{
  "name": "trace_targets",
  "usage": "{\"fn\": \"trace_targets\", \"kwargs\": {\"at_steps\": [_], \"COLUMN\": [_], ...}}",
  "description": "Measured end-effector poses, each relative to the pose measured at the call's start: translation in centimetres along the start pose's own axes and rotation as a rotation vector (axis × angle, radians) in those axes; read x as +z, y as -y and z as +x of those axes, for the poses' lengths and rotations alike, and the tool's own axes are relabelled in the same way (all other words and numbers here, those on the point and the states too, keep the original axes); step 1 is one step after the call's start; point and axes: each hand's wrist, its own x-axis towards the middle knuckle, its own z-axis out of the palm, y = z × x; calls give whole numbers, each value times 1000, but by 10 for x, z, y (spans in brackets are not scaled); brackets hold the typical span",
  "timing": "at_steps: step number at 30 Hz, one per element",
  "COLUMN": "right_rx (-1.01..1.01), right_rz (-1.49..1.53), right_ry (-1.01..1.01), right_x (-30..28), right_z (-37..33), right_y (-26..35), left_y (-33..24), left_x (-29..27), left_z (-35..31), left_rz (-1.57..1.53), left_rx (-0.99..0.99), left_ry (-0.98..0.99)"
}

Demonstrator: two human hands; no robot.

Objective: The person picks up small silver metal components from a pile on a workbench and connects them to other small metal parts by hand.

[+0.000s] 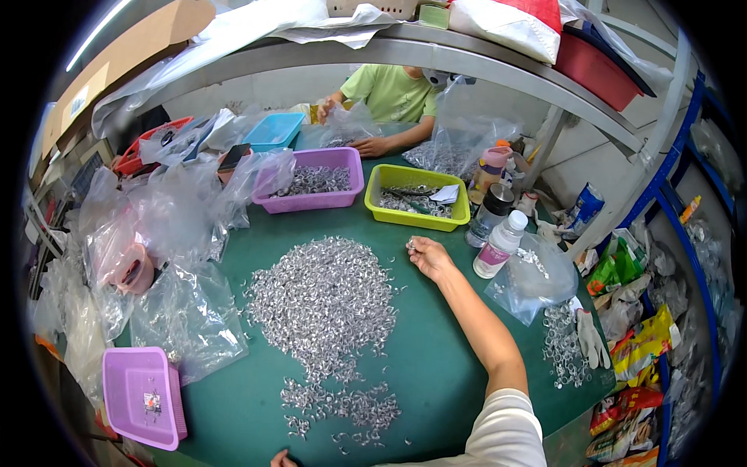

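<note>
A big heap of small silver ring-shaped metal parts (pixel 323 292) lies in the middle of the green table (pixel 451 358), with a thinner spread of them trailing toward me. My right hand (pixel 428 257) reaches past the heap's right side, in front of the yellow-green basket (pixel 420 222). Its fingers are pinched on a small silver part, probably one of the rings. Only some fingertips of my left hand (pixel 283 459) show at the lower edge, near the loose parts; the rest is cut off.
Purple baskets (pixel 311 205) stand behind the heap and at the near left (pixel 140 356). Plastic bags (pixel 187 319) crowd the left. A white bottle (pixel 502 245), a dark-lidded jar (pixel 490 214), more rings (pixel 564 342) and a glove (pixel 593 342) lie right. Opposite, a person (pixel 397 93) handles bags.
</note>
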Motion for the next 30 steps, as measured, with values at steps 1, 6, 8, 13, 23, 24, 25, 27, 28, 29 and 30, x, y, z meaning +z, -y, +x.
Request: {"fn": "trace_targets", "kwargs": {"at_steps": [1,6,8,13,23,24,25,27,28,29,30], "right_rx": [-5,-11,-37,-230,-1115,-1219,-1207,-1060,-933,-927,-919], "right_rz": [1,14,79,109,-1033,-1203,-1430,-1725,-1803,-1807,-1810], "right_ry": [11,26,91,-10,-640,-588,-553,-478,-464,-429,-397], "right_x": [1,14,18,39,58,59,59,70,71,70,67], "right_z": [2,16,37,103,173,172,172,166,163,165,165], "right_y": [1,9,24,79,130,127,122,112,112,117,120], "left_y": [1,6,1,1,27,34,36,35,36,38,37], "left_x": [1,2,-1,0,9,12,15,5,3,6,6], "left_z": [-1,-1,1,1,-1,-3,-6,-4,-6,-7,-8], "left_rz": [7,13,6,58,61,85,97,79,45,0,4], "left_rx": [-3,-17,-48,-58,68,113,123,127,99,77,69], "left_ry": [-5,-6,1,19,-9,-24,-71,21,35,31,21]}}
